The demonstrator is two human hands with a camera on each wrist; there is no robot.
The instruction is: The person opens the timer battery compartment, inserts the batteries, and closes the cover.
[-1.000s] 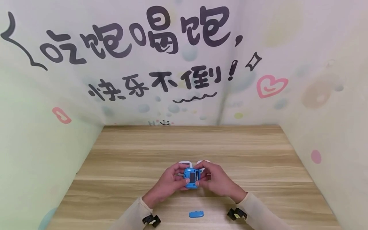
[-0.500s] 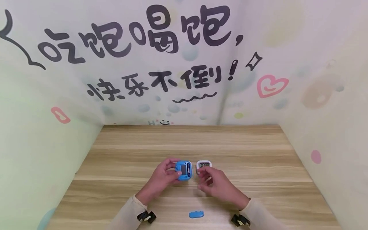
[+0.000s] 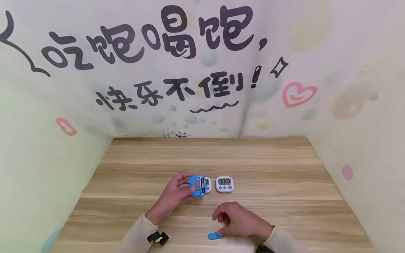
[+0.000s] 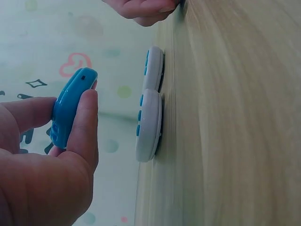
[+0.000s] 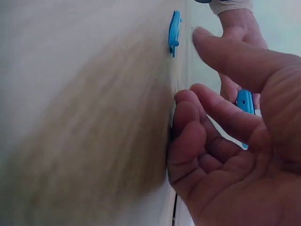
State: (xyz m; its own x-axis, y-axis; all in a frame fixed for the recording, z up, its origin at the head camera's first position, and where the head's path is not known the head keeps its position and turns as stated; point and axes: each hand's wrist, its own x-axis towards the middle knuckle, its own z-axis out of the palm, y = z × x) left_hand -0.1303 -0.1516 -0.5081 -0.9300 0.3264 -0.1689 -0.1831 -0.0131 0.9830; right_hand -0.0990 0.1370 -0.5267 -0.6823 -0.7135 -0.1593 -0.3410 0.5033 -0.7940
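My left hand (image 3: 172, 195) holds a blue digital timer (image 3: 197, 186) between thumb and fingers, raised off the table. Its back faces up, with a grey rectangle and a battery in an uncovered slot. On the table near me lies a small blue battery cover (image 3: 213, 236). Just beside it is my right hand (image 3: 237, 219), thumb over the cover's right end in the head view. In the right wrist view, the thumb stands apart from the loosely bent fingers, with the cover beyond its tip and nothing gripped.
A white timer (image 3: 224, 184) with blue buttons and a zero display sits on the wooden table (image 3: 269, 158). Another white timer (image 3: 208, 185) is partly hidden behind the blue one. Printed walls (image 3: 202, 119) border the table's back and sides.
Both hands were at the blue timer. My left hand has carried it leftward, while my right hand has left it and come back toward me to the battery cover.
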